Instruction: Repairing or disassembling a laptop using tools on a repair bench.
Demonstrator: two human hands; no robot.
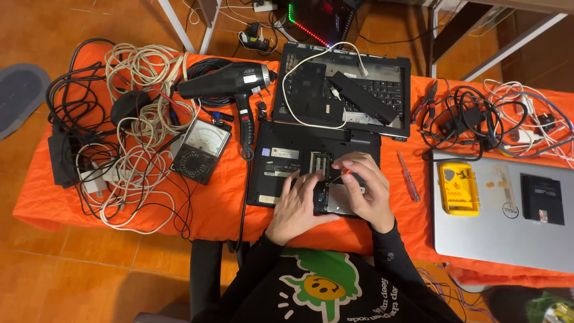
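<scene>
A long table with a bright orange cloth (215,203) stands on an orange tile floor (89,263). The two hands are close together on a black laptop (281,164) that lies upside down right in front of the person. The left hand (297,206) lies flat with its fingers spread on the laptop's near edge. The right hand (365,188) is curled around a small red screwdriver (345,173) and holds its tip down on the open part of the laptop. Just behind the hands lies another laptop body (391,90) with its keys showing, and a white cable and black parts rest on it. To the left of the hands sit a black hair dryer (230,81), a meter with a dial (200,151) and a big heap of white and black wires (131,131). Just right of the right hand lies a red pen-shaped tool (408,176). Farther right is a silver laptop (496,233) with a yellow box (458,188) and a black flat part (542,199) on top. Behind that are pliers (426,101) and more tangled cables (496,119).
</scene>
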